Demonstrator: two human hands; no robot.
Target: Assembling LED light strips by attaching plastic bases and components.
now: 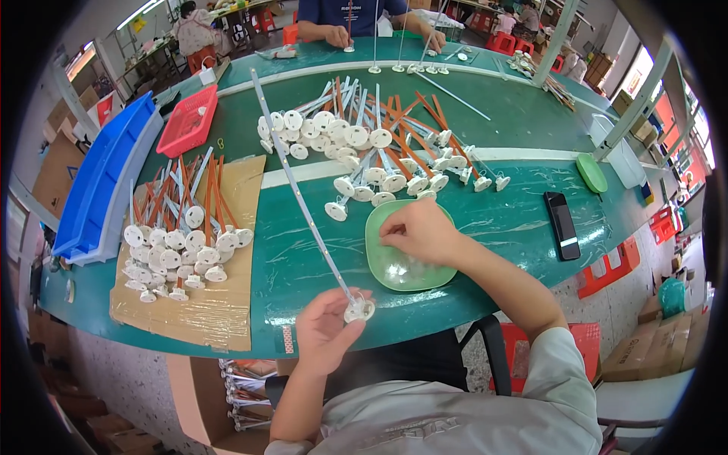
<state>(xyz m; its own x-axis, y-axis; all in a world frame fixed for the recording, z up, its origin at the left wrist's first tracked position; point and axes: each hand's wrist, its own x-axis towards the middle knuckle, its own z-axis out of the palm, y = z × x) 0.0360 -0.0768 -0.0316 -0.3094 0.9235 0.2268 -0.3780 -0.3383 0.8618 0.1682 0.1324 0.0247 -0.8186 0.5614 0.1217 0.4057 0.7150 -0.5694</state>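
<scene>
My left hand (324, 331) grips a round white base from which a long, thin LED strip stick (305, 207) rises, leaning up and to the left. The thumb and fingers hold the base (359, 310) by its edge near the table's front. My right hand (423, 229) reaches into a shallow light-green bowl (412, 279), its fingertips pinched together low over the inside. What lies between those fingertips is too small to make out. Beyond the bowl lies a heap of similar sticks with white round bases (394, 183), some strips orange-brown, others pale.
At left, more such sticks (174, 240) lie on a cardboard sheet (227, 318). Behind are a blue tray (106, 178) and a red basket (179, 140). A black phone (561, 225) and a green dish (591, 173) sit at right. Across the table, a person's hands (338, 36) work.
</scene>
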